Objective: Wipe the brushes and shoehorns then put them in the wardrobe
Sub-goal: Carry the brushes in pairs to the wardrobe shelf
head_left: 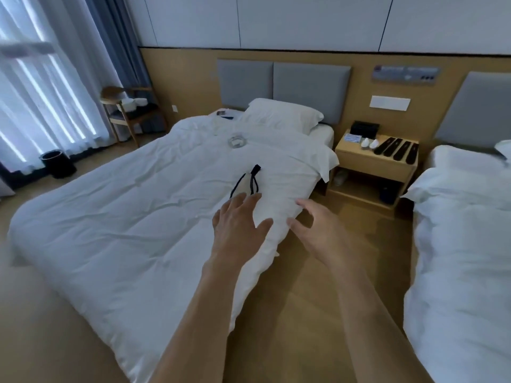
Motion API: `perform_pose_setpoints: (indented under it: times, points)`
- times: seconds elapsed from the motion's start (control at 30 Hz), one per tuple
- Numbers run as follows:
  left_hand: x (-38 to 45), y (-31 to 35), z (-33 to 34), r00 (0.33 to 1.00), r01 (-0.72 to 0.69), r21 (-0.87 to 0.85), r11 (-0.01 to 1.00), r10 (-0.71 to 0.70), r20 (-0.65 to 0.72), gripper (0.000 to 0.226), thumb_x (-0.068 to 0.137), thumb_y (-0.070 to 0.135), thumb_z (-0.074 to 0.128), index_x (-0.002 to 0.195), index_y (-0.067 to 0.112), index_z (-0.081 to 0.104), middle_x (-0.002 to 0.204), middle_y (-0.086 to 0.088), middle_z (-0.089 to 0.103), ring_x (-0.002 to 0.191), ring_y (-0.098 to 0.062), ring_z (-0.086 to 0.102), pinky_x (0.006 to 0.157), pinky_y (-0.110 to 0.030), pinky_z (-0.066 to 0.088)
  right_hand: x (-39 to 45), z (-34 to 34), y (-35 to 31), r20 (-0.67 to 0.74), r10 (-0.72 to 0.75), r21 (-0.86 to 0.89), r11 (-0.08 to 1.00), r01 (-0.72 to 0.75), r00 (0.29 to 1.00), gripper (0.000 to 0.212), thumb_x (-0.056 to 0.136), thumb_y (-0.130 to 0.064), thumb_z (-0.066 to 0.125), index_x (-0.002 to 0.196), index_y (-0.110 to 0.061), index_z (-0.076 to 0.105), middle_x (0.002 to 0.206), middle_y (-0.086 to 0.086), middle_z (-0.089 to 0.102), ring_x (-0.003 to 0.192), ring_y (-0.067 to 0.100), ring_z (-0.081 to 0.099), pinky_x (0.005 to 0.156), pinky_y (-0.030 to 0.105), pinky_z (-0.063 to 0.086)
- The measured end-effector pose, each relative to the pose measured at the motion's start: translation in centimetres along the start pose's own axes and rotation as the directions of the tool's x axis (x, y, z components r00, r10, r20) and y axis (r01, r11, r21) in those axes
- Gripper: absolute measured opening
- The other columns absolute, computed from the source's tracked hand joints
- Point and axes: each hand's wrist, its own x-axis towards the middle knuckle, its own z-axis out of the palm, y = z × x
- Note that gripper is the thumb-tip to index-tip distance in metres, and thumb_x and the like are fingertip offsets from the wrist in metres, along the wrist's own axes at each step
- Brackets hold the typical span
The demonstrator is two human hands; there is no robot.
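Several long black brushes and shoehorns [396,150] lie side by side on the wooden nightstand [356,154] between the two beds. A small white cloth pouch with black cords [247,181] rests on the white duvet of the left bed [124,205]. My left hand [239,219] reaches forward over the duvet with fingers spread, its fingertips just short of the pouch, holding nothing. My right hand [318,228] hovers over the bed's right edge, fingers loosely bent and empty.
A glass ashtray [237,140] and a dark flat object [224,114] sit further up the bed near the pillow [282,114]. A second bed [464,230] stands at right. A black box and small white items share the nightstand. A black bin [56,163] and wooden shelf stand by the curtains.
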Motion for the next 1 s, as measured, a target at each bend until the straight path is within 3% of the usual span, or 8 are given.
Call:
perform_pose_setpoints:
  times: [0.33, 0.5, 0.7, 1.0]
  points:
    - [16.5, 5.9, 10.4, 0.979, -0.138, -0.081, 0.987, 0.148, 0.142, 0.061, 0.091, 0.047, 0.058, 0.147, 0.033, 0.038, 0.156, 0.001, 0.034, 0.143, -0.023, 0.028, 0.116, -0.047, 0.024, 13.0, -4.5, 8.4, -0.118, 0.153, -0.072, 0.984, -0.162, 0.981, 0.054, 0.094, -0.044, 0.062, 0.144, -0.033, 0.046, 0.149, -0.009, 0.048, 0.136, 0.012, 0.044, 0.099, 0.024, 0.032]
    - [25.6, 10.6, 16.7, 0.935, -0.261, -0.128, 0.957, 0.284, 0.214, 0.061, 0.091, 0.048, 0.058, 0.146, 0.033, 0.037, 0.154, 0.004, 0.035, 0.143, -0.020, 0.028, 0.114, -0.044, 0.022, 19.8, -7.6, 13.4, -0.246, 0.282, -0.088, 0.946, -0.311, 0.928, 0.055, 0.093, -0.045, 0.063, 0.144, -0.036, 0.045, 0.150, -0.010, 0.047, 0.137, 0.012, 0.044, 0.110, 0.035, 0.040]
    - [38.5, 14.2, 22.0, 0.875, -0.355, -0.185, 0.917, 0.395, 0.281, 0.060, 0.092, 0.049, 0.057, 0.146, 0.037, 0.035, 0.157, 0.003, 0.030, 0.146, -0.021, 0.023, 0.117, -0.048, 0.020, 31.3, -11.0, 16.1, -0.339, 0.370, -0.085, 0.903, -0.420, 0.865, 0.056, 0.094, -0.040, 0.065, 0.146, -0.033, 0.045, 0.151, -0.008, 0.047, 0.138, 0.013, 0.045, 0.113, 0.035, 0.039]
    - [53.1, 17.1, 27.6, 0.836, -0.394, -0.197, 0.898, 0.439, 0.329, 0.060, 0.093, 0.048, 0.058, 0.146, 0.037, 0.035, 0.158, 0.003, 0.030, 0.147, -0.022, 0.023, 0.117, -0.049, 0.021, 44.9, -13.2, 20.1, -0.359, 0.469, -0.024, 0.860, -0.510, 0.807, 0.056, 0.094, -0.040, 0.065, 0.145, -0.035, 0.045, 0.151, -0.008, 0.047, 0.138, 0.013, 0.044, 0.112, 0.035, 0.040]
